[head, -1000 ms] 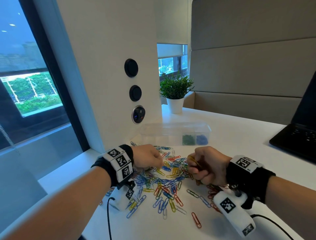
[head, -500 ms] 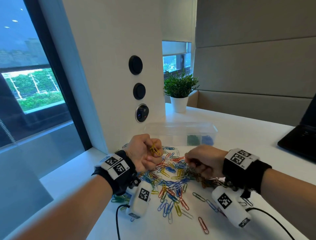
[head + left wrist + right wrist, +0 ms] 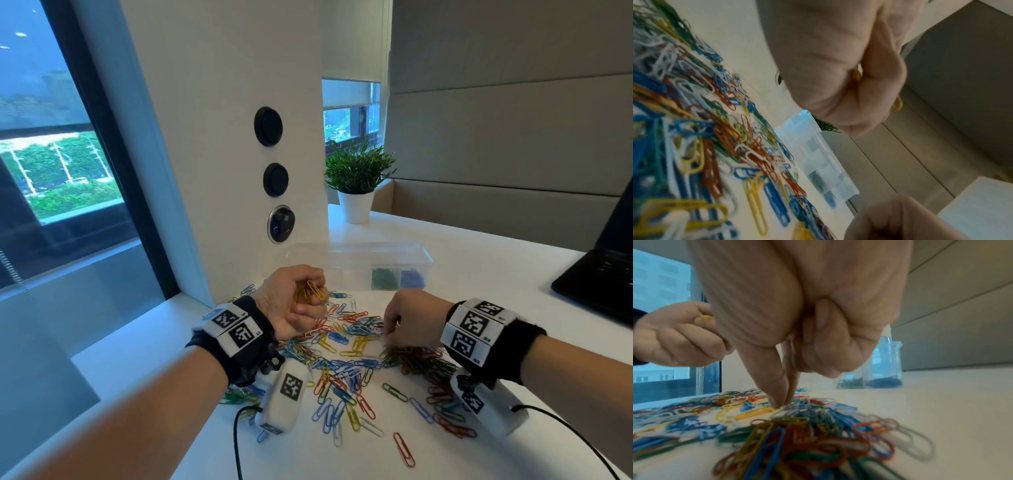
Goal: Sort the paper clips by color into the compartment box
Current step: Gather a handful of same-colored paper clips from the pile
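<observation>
Several yellow clips (image 3: 310,292) sit bunched in the left hand (image 3: 298,305), fingers curled round them; one pokes out and could slip. Right hand (image 3: 412,317) fingers (image 3: 777,386), pressed together, touch the pile (image 3: 349,346) on the bench (image 3: 479,274); tangled clips may drag along wrong colours. Box (image 3: 359,263) waits behind.

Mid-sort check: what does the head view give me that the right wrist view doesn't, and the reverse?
Only the head view shows the black laptop, the potted green plant and the bundle of yellow paper clips gripped in the left hand. Only the right wrist view shows the right hand's fingertips at the mixed-colour clip pile. Both show the clear compartment box holding green and blue clips.
</observation>
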A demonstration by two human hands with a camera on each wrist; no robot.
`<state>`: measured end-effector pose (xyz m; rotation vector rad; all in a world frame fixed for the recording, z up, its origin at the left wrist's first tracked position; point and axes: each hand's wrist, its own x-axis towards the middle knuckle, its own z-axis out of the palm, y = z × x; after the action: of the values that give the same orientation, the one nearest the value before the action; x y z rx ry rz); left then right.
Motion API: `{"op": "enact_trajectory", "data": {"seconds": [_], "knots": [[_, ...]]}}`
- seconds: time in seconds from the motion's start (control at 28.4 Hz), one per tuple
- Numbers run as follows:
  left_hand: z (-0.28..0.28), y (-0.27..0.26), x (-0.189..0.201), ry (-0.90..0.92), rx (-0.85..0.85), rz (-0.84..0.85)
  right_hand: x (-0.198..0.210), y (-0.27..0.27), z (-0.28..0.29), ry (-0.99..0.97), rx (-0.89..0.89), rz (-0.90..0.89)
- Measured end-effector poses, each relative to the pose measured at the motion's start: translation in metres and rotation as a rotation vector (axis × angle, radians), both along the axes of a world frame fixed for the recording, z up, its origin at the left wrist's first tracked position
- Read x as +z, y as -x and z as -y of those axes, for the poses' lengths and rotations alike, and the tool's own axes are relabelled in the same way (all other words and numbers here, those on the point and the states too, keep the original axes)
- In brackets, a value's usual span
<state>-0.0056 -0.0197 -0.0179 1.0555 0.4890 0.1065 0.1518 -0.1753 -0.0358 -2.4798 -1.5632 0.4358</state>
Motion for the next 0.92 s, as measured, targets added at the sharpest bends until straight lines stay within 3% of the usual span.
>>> {"op": "enact_trajectory", "data": {"seconds": [0.18, 0.56, 0.63, 0.7, 0.81, 0.92], "knots": [[0.0, 0.002, 0.005, -0.242, -0.022, -0.122, 0.0, 0.002, -0.004, 0.037, 0.05, 0.029], [-0.001, 0.003, 0.006, -0.268, 0.01, -0.092, -0.004, 0.008, -0.013, 0.043, 0.112, 0.056], [-0.002, 0.0, 0.002, -0.405, 0.0, -0.163, -0.004, 0.007, -0.012, 0.047, 0.113, 0.058], [-0.001, -0.003, -0.001, -0.662, -0.047, -0.281, -0.004, 0.006, -0.011, 0.04, 0.111, 0.066], [0.006, -0.009, -0.001, -1.074, -0.207, -0.411, -0.004, 0.007, -0.013, 0.056, 0.099, 0.067], [0.016, -0.016, -0.003, -1.304, -0.361, -0.442, -0.005, 0.01, -0.016, 0.096, 0.089, 0.087]]}}
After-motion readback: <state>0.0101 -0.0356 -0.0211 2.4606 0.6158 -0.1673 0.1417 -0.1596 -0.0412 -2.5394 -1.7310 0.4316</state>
